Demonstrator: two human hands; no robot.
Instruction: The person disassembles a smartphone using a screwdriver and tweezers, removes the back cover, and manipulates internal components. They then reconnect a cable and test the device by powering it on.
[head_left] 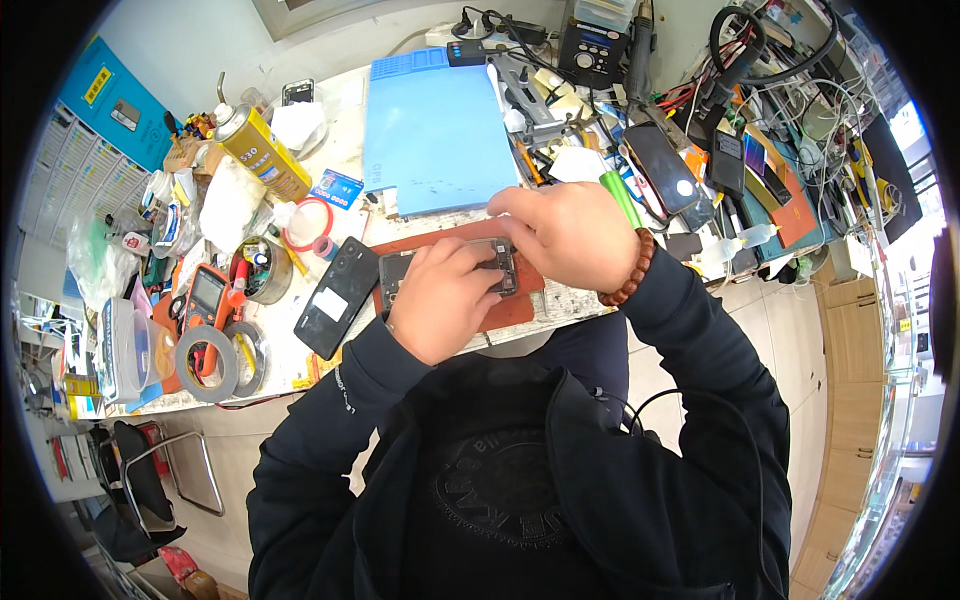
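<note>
An opened phone [506, 265] with its inner parts bare lies across a reddish-brown mat [512, 314] at the table's near edge. My left hand [440, 298] rests over its middle, fingers bent around it and holding it down. Above the phone's right end is my right hand [570, 235], its fingers curled together in a pinch. Whatever may be between those fingertips is too small or hidden to make out. To the left of the mat, a black phone back [338, 298] with a camera block and a white label lies slanted, close to my left hand.
Beyond the mat lies a blue work mat [435, 135]. On the left stand a yellow spray can [262, 155], an orange multimeter [206, 296] and tape rolls [207, 363]. Tools, cables and a dark phone [660, 168] crowd the right side.
</note>
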